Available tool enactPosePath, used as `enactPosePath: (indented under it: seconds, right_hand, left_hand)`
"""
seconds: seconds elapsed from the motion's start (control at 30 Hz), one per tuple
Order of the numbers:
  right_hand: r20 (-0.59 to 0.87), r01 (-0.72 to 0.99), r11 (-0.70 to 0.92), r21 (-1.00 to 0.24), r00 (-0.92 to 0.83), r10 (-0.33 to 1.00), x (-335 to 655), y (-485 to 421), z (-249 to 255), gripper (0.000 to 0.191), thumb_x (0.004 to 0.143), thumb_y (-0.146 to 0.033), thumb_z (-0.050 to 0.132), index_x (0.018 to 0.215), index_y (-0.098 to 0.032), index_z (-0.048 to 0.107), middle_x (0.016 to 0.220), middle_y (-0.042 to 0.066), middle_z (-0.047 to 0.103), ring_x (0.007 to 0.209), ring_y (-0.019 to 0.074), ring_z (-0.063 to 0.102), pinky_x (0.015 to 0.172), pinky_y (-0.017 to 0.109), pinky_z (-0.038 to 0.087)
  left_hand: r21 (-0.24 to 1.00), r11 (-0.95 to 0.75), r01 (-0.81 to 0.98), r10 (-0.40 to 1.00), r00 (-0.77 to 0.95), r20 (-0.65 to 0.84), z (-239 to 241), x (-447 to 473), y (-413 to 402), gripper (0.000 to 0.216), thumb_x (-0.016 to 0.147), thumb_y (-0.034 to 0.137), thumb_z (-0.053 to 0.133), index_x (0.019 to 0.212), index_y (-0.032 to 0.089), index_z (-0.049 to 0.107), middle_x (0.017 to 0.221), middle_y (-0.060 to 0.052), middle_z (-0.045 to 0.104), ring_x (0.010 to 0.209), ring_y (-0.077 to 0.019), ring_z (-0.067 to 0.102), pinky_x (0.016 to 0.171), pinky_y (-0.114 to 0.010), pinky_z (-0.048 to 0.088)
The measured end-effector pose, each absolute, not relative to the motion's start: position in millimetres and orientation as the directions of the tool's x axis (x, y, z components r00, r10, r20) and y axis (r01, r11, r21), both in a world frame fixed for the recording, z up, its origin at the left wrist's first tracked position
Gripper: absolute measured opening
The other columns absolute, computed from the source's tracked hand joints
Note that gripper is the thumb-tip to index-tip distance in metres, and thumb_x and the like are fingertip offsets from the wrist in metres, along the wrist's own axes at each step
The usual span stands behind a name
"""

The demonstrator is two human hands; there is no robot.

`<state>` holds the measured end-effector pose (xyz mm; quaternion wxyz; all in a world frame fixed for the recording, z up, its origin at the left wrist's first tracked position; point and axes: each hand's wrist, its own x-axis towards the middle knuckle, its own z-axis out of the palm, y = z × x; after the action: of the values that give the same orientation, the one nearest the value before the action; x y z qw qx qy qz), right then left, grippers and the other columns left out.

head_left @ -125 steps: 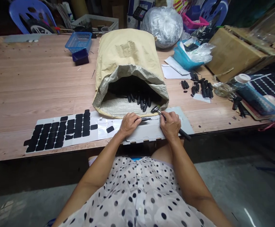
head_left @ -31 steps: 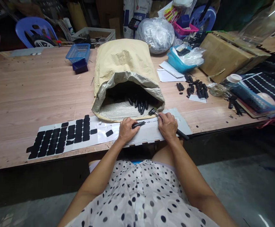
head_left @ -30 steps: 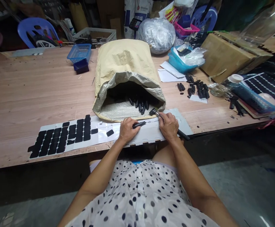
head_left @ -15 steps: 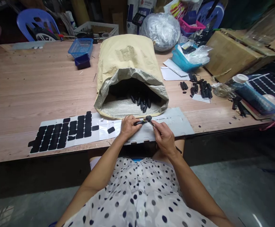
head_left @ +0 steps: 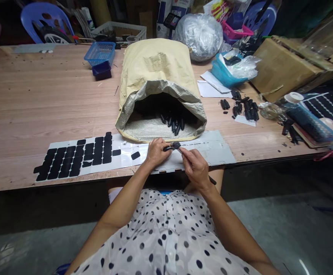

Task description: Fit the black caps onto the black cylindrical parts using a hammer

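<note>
My left hand (head_left: 155,152) is closed on a small black part (head_left: 176,145) with a rounded end, just in front of the sack's mouth. My right hand (head_left: 195,166) grips a slim tool; its dark handle end (head_left: 212,180) sticks out below the palm, and its thin metal tip meets the black part. What kind of tool it is cannot be made out. Beneath both hands lies a grey-white board (head_left: 218,151). To the left, a sheet of black rounded stickers (head_left: 66,162) is spread out, with one loose black sticker (head_left: 135,155) nearer my left hand.
A yellow woven sack (head_left: 157,61) lies open towards me, with several black pieces (head_left: 177,124) inside. Right of it are a pile of black parts (head_left: 248,109), a teal basin (head_left: 226,76) and a cardboard box (head_left: 286,68). Blue baskets (head_left: 99,53) stand at the back left.
The view has shifted slightly. My right hand has moved a little left and the tool's tip sits closer against the black part's rounded end. My left hand keeps its hold.
</note>
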<state>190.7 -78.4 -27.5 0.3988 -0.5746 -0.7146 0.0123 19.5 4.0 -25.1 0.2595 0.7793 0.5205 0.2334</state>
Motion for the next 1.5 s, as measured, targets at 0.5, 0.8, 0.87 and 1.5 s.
enactPosePath:
  seconds: [0.5,0.8,0.87,1.5]
  right_hand:
    - [0.466,0.964,-0.065,-0.259,0.183,0.866,247,-21,-36,0.028,0.096,-0.024,0.053,0.111,-0.024,0.077,0.086,0.007,0.062,0.081,0.0212,0.053,0.072,0.032,0.039]
    - [0.434,0.973,-0.086,-0.213,0.173,0.884,244,-21,-49,0.028,0.094,-0.024,0.053,0.113,-0.026,0.075,0.089,0.008,0.058,0.086,0.0223,0.046,0.071,0.032,0.029]
    - [0.435,0.973,-0.085,-0.214,0.173,0.884,244,-20,-48,0.028,0.095,-0.023,0.053,0.113,-0.025,0.074,0.09,0.008,0.058,0.087,0.0226,0.046,0.071,0.033,0.029]
    - [0.459,0.971,-0.083,-0.223,0.18,0.87,243,-18,-51,0.03,0.094,-0.024,0.05,0.113,-0.024,0.073,0.091,0.009,0.059,0.088,0.0249,0.047,0.072,0.034,0.032]
  left_hand:
    - [0.651,-0.324,0.686,0.927,0.368,0.074,-28,17,1,0.02,0.094,0.032,0.06,0.104,0.026,0.077,0.095,-0.004,0.067,0.098,-0.0244,0.058,0.089,-0.039,0.045]
    - [0.62,-0.332,0.71,0.922,0.382,0.057,-29,13,0,0.029,0.103,0.03,0.042,0.095,0.024,0.069,0.1,-0.004,0.066,0.099,-0.0228,0.055,0.09,-0.038,0.042]
    - [0.61,-0.341,0.715,0.92,0.387,0.061,-30,12,0,0.03,0.104,0.031,0.041,0.093,0.024,0.068,0.099,-0.004,0.065,0.098,-0.0229,0.055,0.089,-0.037,0.042]
    - [0.746,-0.304,0.593,0.761,0.622,-0.184,-53,-2,-107,0.007,0.087,0.026,0.06,0.088,0.029,0.067,0.078,0.001,0.071,0.072,-0.022,0.069,0.063,-0.031,0.05]
